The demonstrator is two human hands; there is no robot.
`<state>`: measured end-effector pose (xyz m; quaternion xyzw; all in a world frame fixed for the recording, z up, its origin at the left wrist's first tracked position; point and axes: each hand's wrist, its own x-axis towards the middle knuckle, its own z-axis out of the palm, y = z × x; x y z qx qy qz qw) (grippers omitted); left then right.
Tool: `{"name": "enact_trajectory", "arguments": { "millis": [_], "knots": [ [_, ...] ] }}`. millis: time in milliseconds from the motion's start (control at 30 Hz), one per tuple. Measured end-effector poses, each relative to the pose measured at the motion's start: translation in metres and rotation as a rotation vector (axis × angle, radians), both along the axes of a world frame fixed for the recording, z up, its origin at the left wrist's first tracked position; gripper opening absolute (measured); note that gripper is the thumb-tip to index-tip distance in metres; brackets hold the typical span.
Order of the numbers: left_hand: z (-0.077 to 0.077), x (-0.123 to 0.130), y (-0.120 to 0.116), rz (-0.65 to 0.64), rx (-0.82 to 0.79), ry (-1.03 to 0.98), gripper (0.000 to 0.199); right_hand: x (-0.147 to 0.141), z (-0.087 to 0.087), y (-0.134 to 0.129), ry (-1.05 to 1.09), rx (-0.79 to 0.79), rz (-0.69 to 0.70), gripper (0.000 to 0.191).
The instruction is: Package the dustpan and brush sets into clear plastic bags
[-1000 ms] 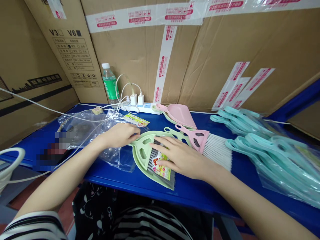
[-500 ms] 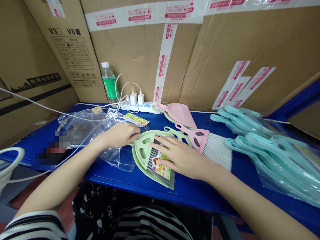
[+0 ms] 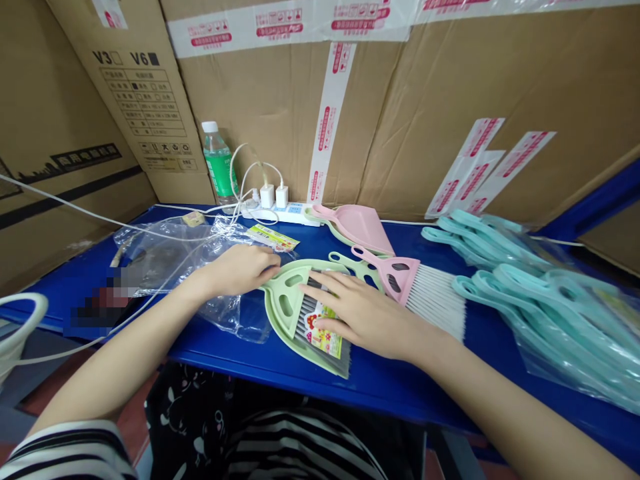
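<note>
A green dustpan (image 3: 280, 333) lies on the blue table, with a green brush (image 3: 286, 303) and its grey bristles on top. My left hand (image 3: 244, 268) is closed around the handle end of the green set, which its fingers mostly hide. Spread fingers of my right hand (image 3: 363, 310) lie flat over the bristles and a colourful label (image 3: 327, 339). Just right of that hand is a pink brush (image 3: 400, 277) with white bristles, partly over another green brush (image 3: 355, 267). Behind them a pink dustpan (image 3: 363, 227) rests on a green one.
Clear plastic bags (image 3: 233, 313) lie at the left, crossed by white cables. A power strip (image 3: 287, 213) and a green-labelled bottle (image 3: 219, 167) stand at the back before cardboard boxes (image 3: 400, 113). Bagged turquoise items (image 3: 545, 313) cover the right side. A printed card (image 3: 273, 237) lies behind my left hand.
</note>
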<state>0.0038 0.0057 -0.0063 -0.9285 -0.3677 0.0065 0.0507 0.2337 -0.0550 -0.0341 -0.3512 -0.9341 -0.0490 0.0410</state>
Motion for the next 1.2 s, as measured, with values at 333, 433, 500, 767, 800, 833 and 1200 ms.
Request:
{"name": "enact_trajectory", "arguments": {
  "millis": [333,433,500,767,800,833,1200],
  "knots": [
    [0.0013,0.0019,-0.0025,0.017,0.019,0.031,0.033,0.0005,-0.0007,-0.0003,0.003,-0.006,-0.002,0.048],
    [0.0016,0.0023,-0.0033,0.027,0.015,0.047,0.033,0.0008,-0.0015,0.0000,0.007,-0.010,0.000,0.048],
    [0.0017,0.0026,-0.0037,0.031,0.013,0.054,0.033,0.0010,-0.0022,-0.0001,0.011,-0.005,0.001,0.047],
    [0.0008,0.0026,-0.0030,0.020,0.030,0.059,0.034,0.0012,-0.0033,0.0000,0.021,0.000,0.003,0.046],
    [0.0007,0.0024,-0.0030,0.017,0.032,0.057,0.034,0.0012,-0.0031,0.0000,0.020,-0.001,0.001,0.046],
    [0.0006,0.0023,-0.0030,0.013,0.037,0.054,0.034,0.0012,-0.0030,-0.0001,0.021,0.001,-0.001,0.046],
    [0.0015,0.0037,-0.0058,0.012,0.057,0.069,0.037,0.0010,-0.0042,-0.0012,0.020,0.031,0.001,0.045]
  ]
}}
